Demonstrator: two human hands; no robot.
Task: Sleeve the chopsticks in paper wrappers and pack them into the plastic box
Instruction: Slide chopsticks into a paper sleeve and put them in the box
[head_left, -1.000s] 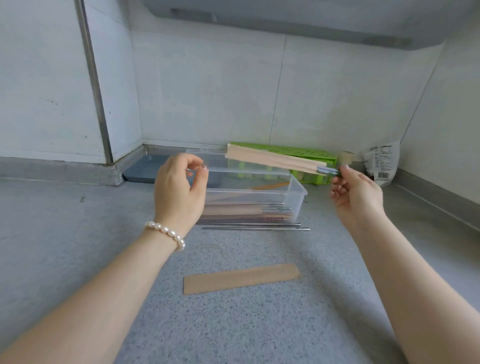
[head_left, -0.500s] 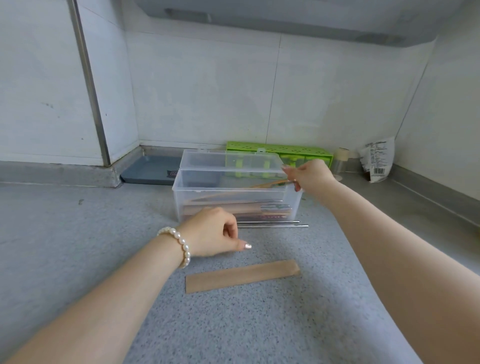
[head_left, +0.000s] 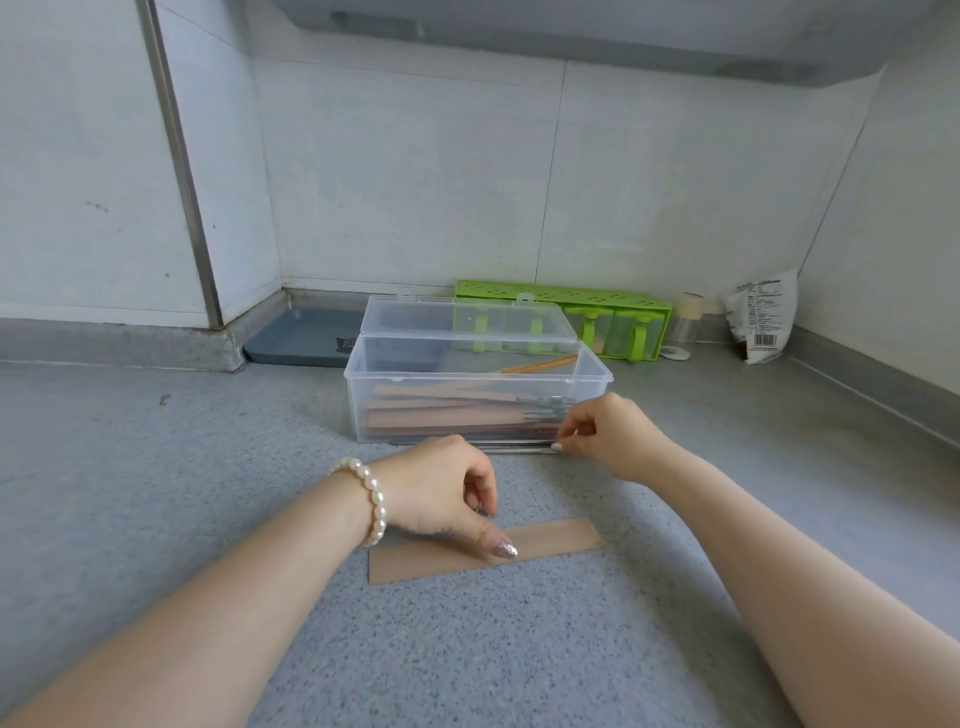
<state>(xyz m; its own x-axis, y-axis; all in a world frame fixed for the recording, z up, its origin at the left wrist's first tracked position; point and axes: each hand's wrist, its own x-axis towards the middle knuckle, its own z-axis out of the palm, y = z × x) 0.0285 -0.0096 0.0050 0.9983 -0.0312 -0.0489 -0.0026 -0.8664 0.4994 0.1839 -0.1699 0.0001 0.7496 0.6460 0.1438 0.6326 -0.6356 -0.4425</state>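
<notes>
Chopsticks (head_left: 514, 448), the last bare metal pair, lie on the table (head_left: 156, 493) against the plastic box (head_left: 363, 410). We note the right hand (head_left: 608, 436), having dropped its sleeved pair inside, now pinches their end; the left hand (head_left: 441, 493) now presses the paper wrapper (head_left: 561, 538).

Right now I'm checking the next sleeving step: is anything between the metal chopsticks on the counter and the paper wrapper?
Nothing visible lies between them. The metal chopsticks lie along the plastic box's front wall, the right hand pinching their end. The paper wrapper lies nearer on bare counter, the left hand touching it.
</notes>
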